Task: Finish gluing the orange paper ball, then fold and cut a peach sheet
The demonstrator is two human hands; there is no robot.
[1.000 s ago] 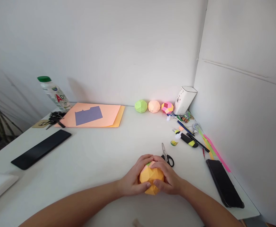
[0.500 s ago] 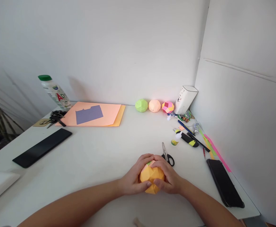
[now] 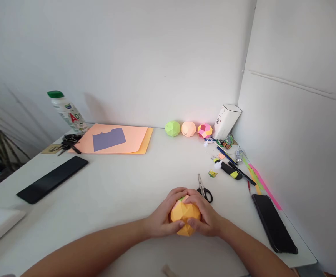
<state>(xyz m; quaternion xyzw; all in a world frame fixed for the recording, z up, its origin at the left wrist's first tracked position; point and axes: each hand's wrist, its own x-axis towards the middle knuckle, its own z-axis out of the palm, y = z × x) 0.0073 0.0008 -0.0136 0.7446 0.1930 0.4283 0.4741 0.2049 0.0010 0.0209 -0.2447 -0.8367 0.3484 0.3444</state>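
Note:
Between my two hands is a faceted paper ball [image 3: 185, 214], mostly orange, with pink and green patches near its top. My left hand [image 3: 165, 217] wraps its left side, thumb across the front. My right hand [image 3: 207, 215] cups the right side, its thumb close to the left one. The fingertips of both hands meet over the top, so the ball's back and sides are hidden. Just behind my right hand lie small scissors [image 3: 203, 188] with black handles, partly covered by the fingers.
Along the wall stand a green paper ball [image 3: 172, 128], a peach ball [image 3: 188, 129] and a multicoloured ball [image 3: 205, 130]. Right: a glue bottle [image 3: 213, 173], a cutter [image 3: 228, 169], a phone [image 3: 274, 224]. Left: peach paper sheets [image 3: 136, 138], a white bottle [image 3: 68, 113], a black slab [image 3: 52, 180].
Hardly anything differs: both hands keep the same hold on the paper ball. The whole view has shifted very slightly.

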